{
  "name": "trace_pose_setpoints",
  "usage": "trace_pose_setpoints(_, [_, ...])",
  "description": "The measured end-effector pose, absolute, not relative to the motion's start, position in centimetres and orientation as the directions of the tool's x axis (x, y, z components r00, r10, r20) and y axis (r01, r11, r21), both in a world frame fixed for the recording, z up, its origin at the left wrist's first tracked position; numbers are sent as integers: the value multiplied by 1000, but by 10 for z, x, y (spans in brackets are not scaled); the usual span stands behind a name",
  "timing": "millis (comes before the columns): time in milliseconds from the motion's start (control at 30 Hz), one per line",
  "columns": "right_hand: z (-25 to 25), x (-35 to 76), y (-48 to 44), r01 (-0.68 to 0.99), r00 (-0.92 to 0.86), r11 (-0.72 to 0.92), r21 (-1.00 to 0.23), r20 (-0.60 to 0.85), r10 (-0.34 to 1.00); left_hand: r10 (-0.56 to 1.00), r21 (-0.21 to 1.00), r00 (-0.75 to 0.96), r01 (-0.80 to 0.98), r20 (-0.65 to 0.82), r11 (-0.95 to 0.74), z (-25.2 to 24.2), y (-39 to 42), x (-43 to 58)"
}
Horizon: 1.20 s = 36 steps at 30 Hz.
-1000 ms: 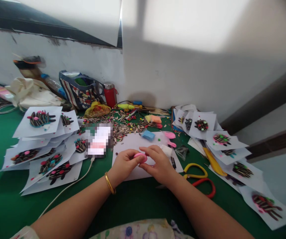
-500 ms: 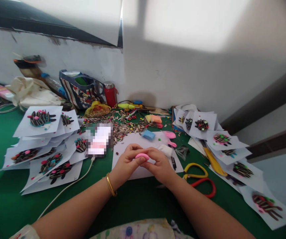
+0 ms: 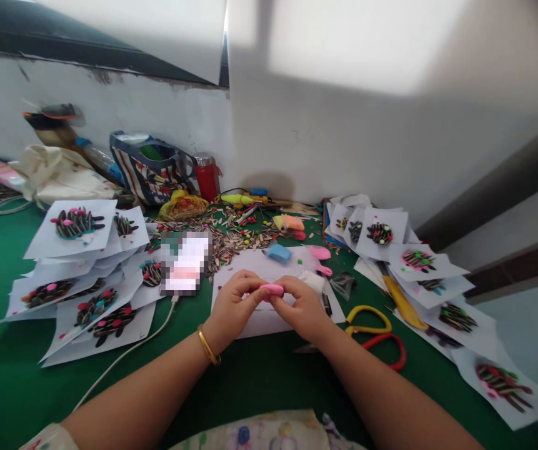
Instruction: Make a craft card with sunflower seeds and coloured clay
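A small piece of pink modelling clay (image 3: 274, 290) is pinched between the fingertips of both hands. My left hand (image 3: 238, 306) closes on its left end, thumb in front. From the other side my right hand (image 3: 300, 309) grips it with thumb and forefinger. Both hands are above a white paper sheet (image 3: 250, 328) on the green table. On that sheet lie a blue clay block (image 3: 279, 253), a white clay lump (image 3: 313, 281) and a pink clay piece in clear wrapping (image 3: 320, 252).
Scissors (image 3: 372, 319) with yellow and red handles lie right of my right forearm. Sunflower seeds (image 3: 231, 237) are scattered behind the sheet. A phone (image 3: 187, 262) with a white cable is at left. Seed pictures on paper (image 3: 72, 228) pile up on both sides. A red flask (image 3: 207, 178) stands behind.
The pink clay has shifted slightly right and turned in my fingers, looking straighter and more level. My right fingers have drawn back a little, leaving more of it showing.
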State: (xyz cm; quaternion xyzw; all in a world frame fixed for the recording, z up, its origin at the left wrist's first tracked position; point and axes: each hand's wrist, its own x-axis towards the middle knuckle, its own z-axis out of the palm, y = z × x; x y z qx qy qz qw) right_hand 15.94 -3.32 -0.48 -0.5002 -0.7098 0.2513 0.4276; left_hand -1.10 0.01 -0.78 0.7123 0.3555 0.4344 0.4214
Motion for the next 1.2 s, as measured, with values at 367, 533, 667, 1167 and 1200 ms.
trace_pose_setpoints(367, [-10,158,-34,478,-166,342,-809,299,940,895,916,326,157,306,-370,-9,0,-9])
trace_pose_setpoints(533, [-11,160,-34,462,-136,260,-848,222,966,868,921,402,128,290,-367,-10,-1,-10])
trace_pose_setpoints(667, [-10,157,-34,440,-139,278,-854,241,961,864,892,380,174,331,-418,-9,1,-10])
trace_pose_setpoints(1167, [-9,161,-33,491,-134,325,-808,298,945,877,909,366,153,312,-387,-9,2,-11])
trace_pose_setpoints(1200, [-9,161,-33,482,-126,320,-816,297,947,880,916,365,143,304,-376,-9,3,-11])
